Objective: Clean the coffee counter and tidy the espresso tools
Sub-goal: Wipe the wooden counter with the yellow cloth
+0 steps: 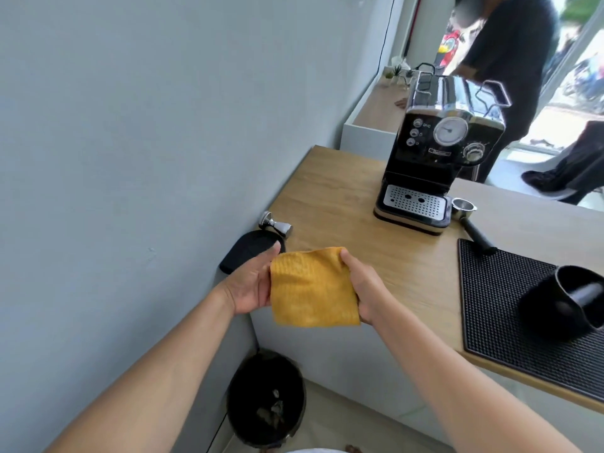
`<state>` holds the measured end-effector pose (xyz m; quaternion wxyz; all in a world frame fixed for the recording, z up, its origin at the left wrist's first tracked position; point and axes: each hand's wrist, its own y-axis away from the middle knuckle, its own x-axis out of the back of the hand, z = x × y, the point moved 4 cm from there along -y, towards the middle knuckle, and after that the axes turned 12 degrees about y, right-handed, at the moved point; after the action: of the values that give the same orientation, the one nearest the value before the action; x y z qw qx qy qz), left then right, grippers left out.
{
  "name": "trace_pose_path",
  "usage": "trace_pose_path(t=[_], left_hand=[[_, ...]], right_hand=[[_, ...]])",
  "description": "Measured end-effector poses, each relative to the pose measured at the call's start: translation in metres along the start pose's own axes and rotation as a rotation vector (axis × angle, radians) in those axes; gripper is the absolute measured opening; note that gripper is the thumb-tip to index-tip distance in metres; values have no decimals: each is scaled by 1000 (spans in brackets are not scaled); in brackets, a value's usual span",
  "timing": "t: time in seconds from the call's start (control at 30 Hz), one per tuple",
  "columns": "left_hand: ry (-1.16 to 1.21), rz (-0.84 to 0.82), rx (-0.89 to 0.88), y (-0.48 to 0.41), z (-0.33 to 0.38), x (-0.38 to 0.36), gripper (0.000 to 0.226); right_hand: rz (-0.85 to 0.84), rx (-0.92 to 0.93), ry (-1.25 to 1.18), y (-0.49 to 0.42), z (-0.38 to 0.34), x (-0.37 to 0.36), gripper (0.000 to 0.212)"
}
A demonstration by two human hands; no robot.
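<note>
At frame centre, the left hand [251,286] and right hand [361,289] pinch a folded yellow cloth [312,289] by its side edges, fingers pressed on it, likely readying it to wipe the tabletop [333,204].

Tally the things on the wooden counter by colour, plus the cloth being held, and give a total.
Black: 4 — espresso machine, bar mat, black cup, black pad by the wall
Silver: 2 — tamper, portafilter (black handle)
Yellow: 1 — cloth, held off the counter in both hands
Total: 7
</note>
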<state>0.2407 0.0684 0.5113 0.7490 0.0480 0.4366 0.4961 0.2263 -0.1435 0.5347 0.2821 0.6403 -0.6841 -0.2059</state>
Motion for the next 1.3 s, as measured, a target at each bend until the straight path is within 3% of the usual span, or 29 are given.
trace_pose_path(t=[0.13,0.2,0.43,0.77,0.93,1.13,1.3], left_hand=[[-151,124,-76,1,18,2,54],[-198,164,-112,0,32,3,44],[-275,338,-316,-11,77,-4,32],[-652,492,-630,-85,140,-27,54],[-748,591,-606,-138,184,-18,48],[-1127,745,-511,-198,218,-3,32],[-1302,828,-452,-245,233,0,31]], right_hand=[[-134,72,-87,-6,-3,-18,58],[-146,162,-44,-6,-9,-25,53],[185,269,-90,-18,-36,-29,19],[407,437,-157,-77,-99,-19,31],[347,386,-128,-141,-129,-12,29],[340,277,-34,-216,-149,-18,29],[380,287,40,-265,-161,-17,31]])
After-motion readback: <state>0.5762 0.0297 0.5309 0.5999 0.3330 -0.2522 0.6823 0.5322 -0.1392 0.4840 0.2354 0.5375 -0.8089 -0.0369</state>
